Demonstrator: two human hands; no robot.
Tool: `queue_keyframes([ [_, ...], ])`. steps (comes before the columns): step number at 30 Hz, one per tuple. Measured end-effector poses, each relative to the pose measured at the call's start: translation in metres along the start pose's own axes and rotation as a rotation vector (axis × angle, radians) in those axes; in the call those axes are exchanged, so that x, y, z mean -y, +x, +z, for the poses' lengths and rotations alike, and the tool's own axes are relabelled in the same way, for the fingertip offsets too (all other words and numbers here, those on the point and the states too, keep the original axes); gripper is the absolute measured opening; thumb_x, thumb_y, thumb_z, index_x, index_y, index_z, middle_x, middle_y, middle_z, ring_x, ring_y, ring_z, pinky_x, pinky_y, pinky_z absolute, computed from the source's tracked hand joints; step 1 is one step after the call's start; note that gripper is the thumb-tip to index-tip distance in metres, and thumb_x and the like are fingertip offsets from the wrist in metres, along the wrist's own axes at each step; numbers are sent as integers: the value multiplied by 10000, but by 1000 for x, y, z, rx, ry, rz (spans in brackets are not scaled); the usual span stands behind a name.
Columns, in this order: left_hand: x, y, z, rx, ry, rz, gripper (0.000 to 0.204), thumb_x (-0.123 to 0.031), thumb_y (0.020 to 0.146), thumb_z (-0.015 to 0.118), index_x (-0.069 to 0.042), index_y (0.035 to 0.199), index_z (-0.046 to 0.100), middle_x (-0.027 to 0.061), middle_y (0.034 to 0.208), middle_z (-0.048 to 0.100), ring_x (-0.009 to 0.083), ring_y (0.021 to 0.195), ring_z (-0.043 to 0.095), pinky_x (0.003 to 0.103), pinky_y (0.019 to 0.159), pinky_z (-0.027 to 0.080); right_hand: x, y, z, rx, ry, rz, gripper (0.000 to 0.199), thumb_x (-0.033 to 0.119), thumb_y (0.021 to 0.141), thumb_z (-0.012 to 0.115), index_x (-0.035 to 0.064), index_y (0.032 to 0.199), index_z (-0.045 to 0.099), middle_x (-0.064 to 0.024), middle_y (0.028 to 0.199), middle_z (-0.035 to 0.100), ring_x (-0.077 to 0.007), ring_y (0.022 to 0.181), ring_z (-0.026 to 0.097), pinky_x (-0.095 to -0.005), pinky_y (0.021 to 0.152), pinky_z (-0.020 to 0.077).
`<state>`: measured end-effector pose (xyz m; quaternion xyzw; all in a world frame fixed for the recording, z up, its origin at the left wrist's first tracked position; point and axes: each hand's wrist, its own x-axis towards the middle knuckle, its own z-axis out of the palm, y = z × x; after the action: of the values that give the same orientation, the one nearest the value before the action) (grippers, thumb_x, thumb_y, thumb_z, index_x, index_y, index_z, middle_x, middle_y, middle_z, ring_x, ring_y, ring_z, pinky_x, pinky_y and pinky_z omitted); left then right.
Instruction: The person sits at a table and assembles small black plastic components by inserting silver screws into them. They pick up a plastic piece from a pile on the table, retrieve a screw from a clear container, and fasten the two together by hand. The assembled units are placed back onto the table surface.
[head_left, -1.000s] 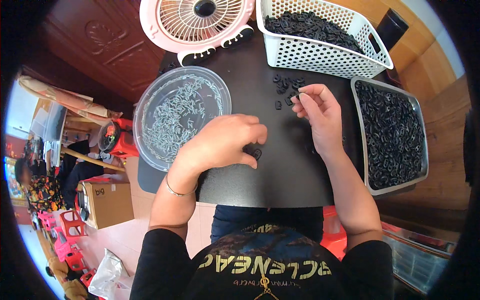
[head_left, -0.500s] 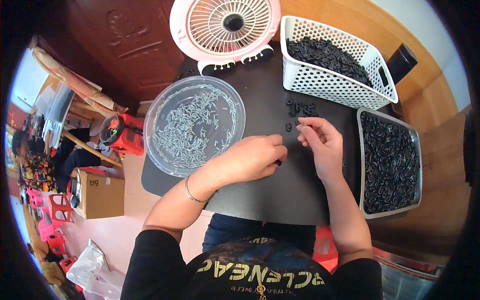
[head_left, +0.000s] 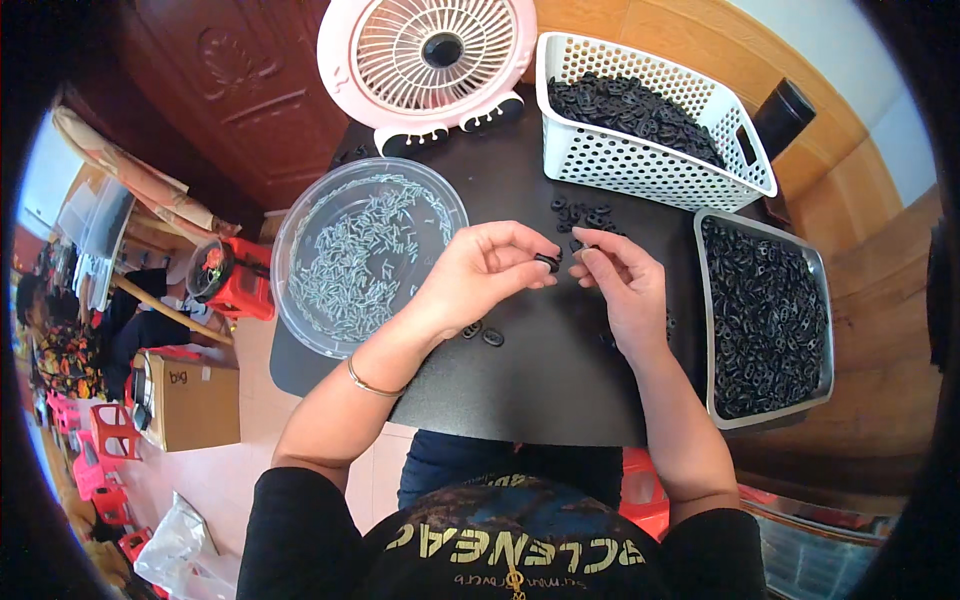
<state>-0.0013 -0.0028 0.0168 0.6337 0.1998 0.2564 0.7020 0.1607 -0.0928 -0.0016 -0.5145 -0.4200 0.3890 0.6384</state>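
My left hand [head_left: 490, 272] pinches a small black oval plastic part [head_left: 547, 262] between thumb and fingers, over the middle of the dark table. Close by on the right, my right hand [head_left: 625, 285] grips a small black plastic piece [head_left: 576, 245] at its fingertips; its full shape is hidden. The two pieces are only a short gap apart. Beside my left wrist, a few oval black parts [head_left: 492, 337] lie on the tabletop. Left of that hand stands a round clear tub [head_left: 283, 290] with many small silvery pins [head_left: 345, 262] in it.
A small heap of black parts [head_left: 580, 213] lies beyond my hands. Behind it is a white perforated basket [head_left: 640, 180] of black parts; a tray [head_left: 705, 330] full of them stands at the right. A pink fan [head_left: 345, 85] and a black cylinder [head_left: 784, 118] stand at the back.
My left hand has moved away from the table's near edge up to my right hand, turning its thumb side into view. Loose oval parts near my left wrist have come into sight.
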Motion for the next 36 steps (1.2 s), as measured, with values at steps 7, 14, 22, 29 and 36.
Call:
queue_keyframes([
  [7, 4, 1, 0, -68, -283, -80, 200, -24, 832, 534, 43, 1020, 549, 100, 934, 603, 150, 789, 614, 231, 711, 503, -1, -3, 5, 55, -57, -152, 206, 7, 826, 537, 11, 1024, 593, -38, 880, 576, -93, 766, 566, -217, 679, 462],
  [14, 13, 5, -2, -45, -315, -16, 206, 18, 802, 560, 33, 1005, 528, 89, 877, 593, 153, 773, 614, 232, 708, 508, -3, -6, 4, 94, -38, -115, 188, 7, 815, 554, 5, 1001, 581, -41, 854, 587, -89, 768, 568, -208, 681, 464],
  [22, 7, 3, -1, -49, -305, -72, 185, -19, 815, 568, 51, 985, 552, 98, 868, 603, 165, 758, 624, 238, 697, 521, 0, -6, 5, 38, 11, -73, 147, -1, 801, 573, 3, 948, 582, -43, 850, 594, -88, 760, 576, -206, 676, 467],
  [29, 7, 2, 0, -37, -350, -70, 185, -16, 820, 560, 64, 987, 548, 111, 890, 602, 172, 799, 618, 259, 754, 521, -2, -6, 7, 42, -24, -107, 143, -22, 785, 583, 4, 926, 584, -42, 857, 592, -85, 783, 575, -197, 695, 458],
  [36, 13, 4, -2, -1, -395, 6, 130, 19, 800, 567, 33, 929, 566, 118, 965, 580, 186, 889, 595, 282, 828, 494, -3, -7, 7, 28, -87, -221, 131, -23, 787, 585, -3, 917, 585, -45, 873, 582, -91, 788, 575, -208, 705, 457],
])
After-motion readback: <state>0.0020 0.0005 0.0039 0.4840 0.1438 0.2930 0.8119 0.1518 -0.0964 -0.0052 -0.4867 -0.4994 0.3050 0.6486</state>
